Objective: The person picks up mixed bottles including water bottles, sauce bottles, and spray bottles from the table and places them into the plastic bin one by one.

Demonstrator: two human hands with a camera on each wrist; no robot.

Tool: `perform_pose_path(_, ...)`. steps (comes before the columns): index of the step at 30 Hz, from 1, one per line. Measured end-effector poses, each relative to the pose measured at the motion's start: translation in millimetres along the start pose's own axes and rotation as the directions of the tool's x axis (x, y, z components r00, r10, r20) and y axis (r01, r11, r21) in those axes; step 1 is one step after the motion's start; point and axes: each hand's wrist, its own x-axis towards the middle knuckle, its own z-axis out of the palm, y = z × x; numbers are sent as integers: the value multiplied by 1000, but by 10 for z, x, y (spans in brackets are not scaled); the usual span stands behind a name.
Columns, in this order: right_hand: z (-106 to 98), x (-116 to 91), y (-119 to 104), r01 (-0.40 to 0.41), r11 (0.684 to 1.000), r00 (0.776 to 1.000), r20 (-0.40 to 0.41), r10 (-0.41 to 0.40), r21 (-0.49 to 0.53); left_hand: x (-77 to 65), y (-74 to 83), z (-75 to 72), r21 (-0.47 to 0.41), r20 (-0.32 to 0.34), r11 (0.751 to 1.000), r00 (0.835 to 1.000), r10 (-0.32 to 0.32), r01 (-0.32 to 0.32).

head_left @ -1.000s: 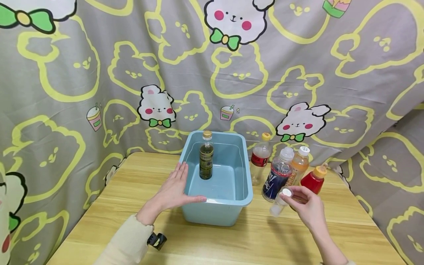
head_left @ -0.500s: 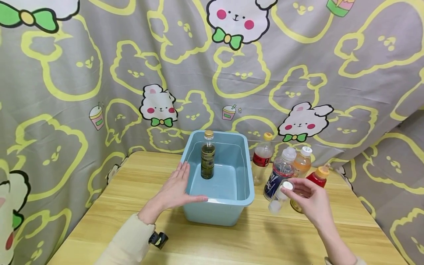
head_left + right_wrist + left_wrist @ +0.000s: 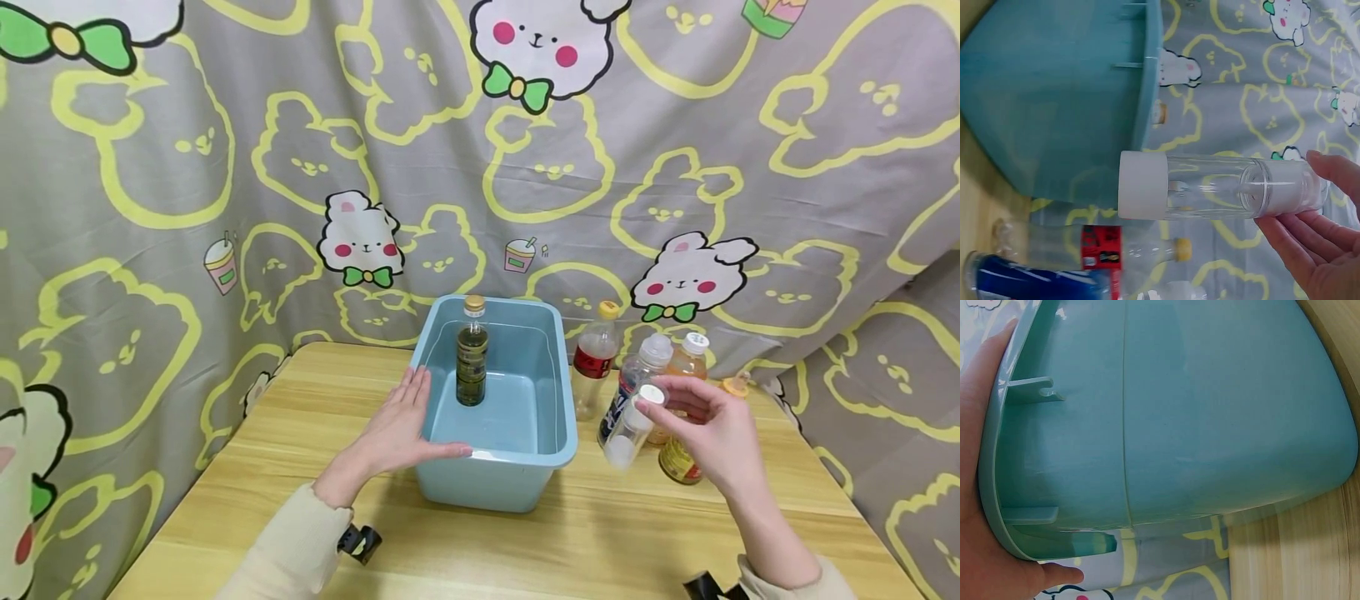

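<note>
My left hand (image 3: pixel 390 429) rests on the rim of the blue plastic tub (image 3: pixel 487 485), fingers straight along its left side and thumb along the near edge. In the left wrist view the hand (image 3: pixel 979 487) lies over that rim. Inside the tub a dark green glass bottle (image 3: pixel 471 371) with a gold cap stands upright. My right hand (image 3: pixel 716 429) pinches a clear bottle (image 3: pixel 632 427) by its white-capped top, to the right of the tub. The right wrist view shows the clear bottle (image 3: pixel 1210 187) with a white lower end, thumb and fingers around its other end.
Right of the tub stand a bottle with a red label (image 3: pixel 594 367), a blue-labelled bottle (image 3: pixel 618 404), an orange drink bottle (image 3: pixel 686 362) and a yellow bottle (image 3: pixel 681 462). Behind my right hand shows an orange bottle top (image 3: pixel 737 385). A patterned curtain (image 3: pixel 435 167) hangs behind the wooden table (image 3: pixel 360 383).
My right hand has lifted the clear bottle higher, now overlapping the blue-labelled bottle, and a yellow bottle has come into view below the hand. My left hand stays on the tub's rim.
</note>
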Motion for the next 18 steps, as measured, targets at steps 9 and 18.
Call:
perform_pose_path(9,-27,144,-204,33,999,999,22,-32,-30,-6,14,2,-3,10,1000,1000,-2,2)
perform_pose_path(18,-23,291,-375,33,998,997,74,-30,-44,-4,14,-3,1,6,1000,1000,-3,3)
